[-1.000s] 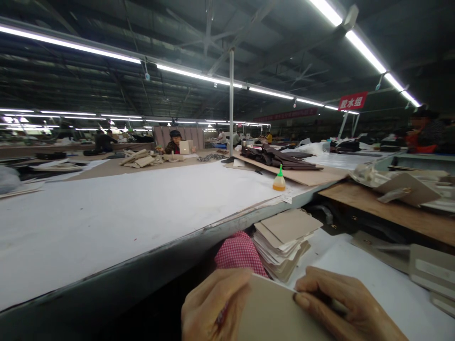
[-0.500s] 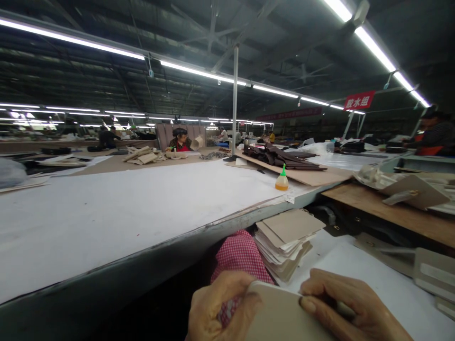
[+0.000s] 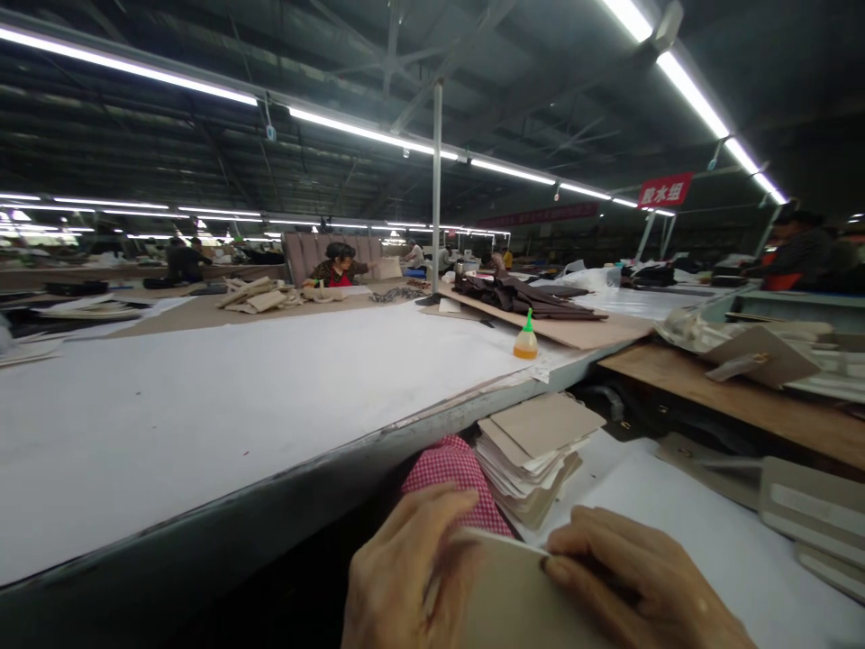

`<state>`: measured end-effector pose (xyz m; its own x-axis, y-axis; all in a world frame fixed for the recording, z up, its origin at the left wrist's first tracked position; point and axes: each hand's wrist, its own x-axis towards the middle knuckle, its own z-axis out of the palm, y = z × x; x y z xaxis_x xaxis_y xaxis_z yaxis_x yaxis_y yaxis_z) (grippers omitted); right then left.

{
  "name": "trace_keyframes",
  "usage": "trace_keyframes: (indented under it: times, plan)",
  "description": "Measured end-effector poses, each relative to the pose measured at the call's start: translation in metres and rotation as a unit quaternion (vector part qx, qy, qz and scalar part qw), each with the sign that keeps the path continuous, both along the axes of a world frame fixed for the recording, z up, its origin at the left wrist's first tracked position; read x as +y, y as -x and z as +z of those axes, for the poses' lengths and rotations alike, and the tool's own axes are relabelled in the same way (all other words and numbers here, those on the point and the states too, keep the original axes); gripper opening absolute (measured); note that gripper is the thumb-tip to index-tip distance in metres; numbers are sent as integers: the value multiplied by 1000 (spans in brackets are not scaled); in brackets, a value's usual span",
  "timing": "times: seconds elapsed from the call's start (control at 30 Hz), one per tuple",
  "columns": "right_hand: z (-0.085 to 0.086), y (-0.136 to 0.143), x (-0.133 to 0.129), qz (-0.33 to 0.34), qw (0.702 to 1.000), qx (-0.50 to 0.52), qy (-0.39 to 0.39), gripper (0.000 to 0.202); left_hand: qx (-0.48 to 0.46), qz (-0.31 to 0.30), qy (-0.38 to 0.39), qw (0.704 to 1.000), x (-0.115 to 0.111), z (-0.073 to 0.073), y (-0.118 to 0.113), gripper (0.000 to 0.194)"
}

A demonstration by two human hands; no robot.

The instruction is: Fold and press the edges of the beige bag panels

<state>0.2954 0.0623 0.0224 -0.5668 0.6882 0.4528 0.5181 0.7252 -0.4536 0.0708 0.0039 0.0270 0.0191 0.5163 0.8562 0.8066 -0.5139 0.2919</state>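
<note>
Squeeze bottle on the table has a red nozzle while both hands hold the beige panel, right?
No: the head view shows the squeeze bottle with a green nozzle, not red. It stands on the table; left hand and right hand hold the beige panel.

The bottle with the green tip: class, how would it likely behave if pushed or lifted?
The bottle probably resists tipping: its base is broad and its amber liquid sits low. It is likely light, being only partly full. Its round body might roll if knocked over.

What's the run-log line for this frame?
left hand: holding beige panel | right hand: pinching panel's far edge | beyond hands: stack of beige pieces | table: green-tipped bottle upright
</note>
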Motion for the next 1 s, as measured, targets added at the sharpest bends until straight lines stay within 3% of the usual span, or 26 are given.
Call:
trace_keyframes:
  times: [0.1, 0.17, 0.27, 0.33, 0.4, 0.47, 0.57, 0.67, 0.77, 0.87, 0.93, 1.0]
  plan:
    - [3, 11, -3, 29, 998, 14, -61, 13, 183, 26, -55, 981, 7, 7, -11, 24]
    - [4, 16, -5, 59, 994, 13, -91, 19, 236, 21, -36, 971, 11, 0, -18, 25]
    - [4, 19, -8, 74, 992, -4, -99, 14, 273, 24, 52, 960, 16, -20, -26, 36]
    - [4, 17, -10, 71, 995, -36, -61, 10, 301, 37, 165, 939, 18, -26, -27, 40]
    - [4, 15, -10, 77, 995, -63, -19, 26, 288, 46, 318, 902, 20, -23, -28, 39]
    - [4, 11, -10, 87, 995, -52, -25, 46, 238, 53, 433, 868, 22, -13, -29, 38]
    - [6, 6, -8, 92, 994, -50, -45, 73, 184, 55, 483, 854, 24, -1, -26, 38]
    - [6, -7, -6, 99, 990, -101, -20, 67, 186, 59, 506, 840, 25, 1, -17, 32]
    - [-2, -28, -2, 72, 992, -89, -43, 51, 165, 108, 493, 847, 24, -3, 0, 34]
    - [-10, -43, 5, 28, 996, -64, -52, 54, 104, 132, 457, 873, 24, -7, 17, 34]
    - [-6, -40, 13, 28, 998, -42, -40, 55, 63, 125, 425, 894, 23, -9, 25, 33]
    - [2, -30, 21, 45, 999, 5, -25, 41, 33, 108, 395, 912, 22, -10, 28, 33]
